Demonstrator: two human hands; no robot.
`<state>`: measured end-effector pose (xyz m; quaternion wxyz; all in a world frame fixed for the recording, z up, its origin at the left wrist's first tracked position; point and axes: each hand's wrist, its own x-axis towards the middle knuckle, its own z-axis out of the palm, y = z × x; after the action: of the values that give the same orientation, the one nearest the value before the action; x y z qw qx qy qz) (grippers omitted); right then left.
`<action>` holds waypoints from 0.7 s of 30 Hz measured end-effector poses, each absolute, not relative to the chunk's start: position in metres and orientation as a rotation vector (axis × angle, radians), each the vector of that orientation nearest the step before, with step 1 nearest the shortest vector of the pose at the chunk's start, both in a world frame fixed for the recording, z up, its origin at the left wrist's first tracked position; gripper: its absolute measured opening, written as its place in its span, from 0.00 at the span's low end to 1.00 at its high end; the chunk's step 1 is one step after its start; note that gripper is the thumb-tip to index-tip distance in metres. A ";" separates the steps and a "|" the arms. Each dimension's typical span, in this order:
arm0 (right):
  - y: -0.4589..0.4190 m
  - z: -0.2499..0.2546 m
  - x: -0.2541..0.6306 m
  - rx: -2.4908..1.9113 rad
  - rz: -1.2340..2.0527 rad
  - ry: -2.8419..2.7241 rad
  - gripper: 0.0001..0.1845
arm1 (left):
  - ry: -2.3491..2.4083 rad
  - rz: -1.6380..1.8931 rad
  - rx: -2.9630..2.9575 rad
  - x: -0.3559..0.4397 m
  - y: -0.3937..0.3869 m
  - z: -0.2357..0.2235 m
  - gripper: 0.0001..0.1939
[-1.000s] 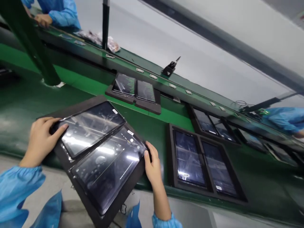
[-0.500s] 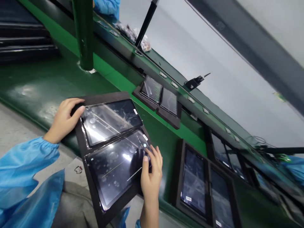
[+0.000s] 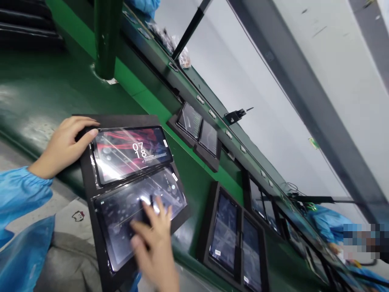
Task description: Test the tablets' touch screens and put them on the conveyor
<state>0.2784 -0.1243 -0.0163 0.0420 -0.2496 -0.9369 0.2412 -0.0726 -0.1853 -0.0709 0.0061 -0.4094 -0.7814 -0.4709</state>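
Upper tablet: just lit, so awake.
Lower tablet: my right fingers, spread, moved over it.
Tray: clamped in my left fingers.

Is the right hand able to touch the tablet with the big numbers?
Probably yes. The right hand is over the dark tablet, just beside the numbered tablet, and nothing seems to block the way; the left hand is only at one end.
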 end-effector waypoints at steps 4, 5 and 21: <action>-0.144 -0.003 0.283 -0.437 0.981 -2.919 0.24 | -2.463 -1.485 -1.284 -0.070 -0.183 -0.068 0.21; -0.140 0.000 0.282 -0.548 0.961 -2.830 0.20 | -2.462 -1.488 -1.284 -0.070 -0.183 -0.067 0.20; -0.049 -0.006 0.144 -0.735 0.359 -3.001 0.22 | -2.364 -1.506 -1.348 -0.077 -0.181 -0.073 0.21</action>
<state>0.1442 -0.0492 -0.0056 0.0155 -0.2362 -0.9647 0.1154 -0.0768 -0.1809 -0.0731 0.0158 -0.4333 -0.7601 -0.4840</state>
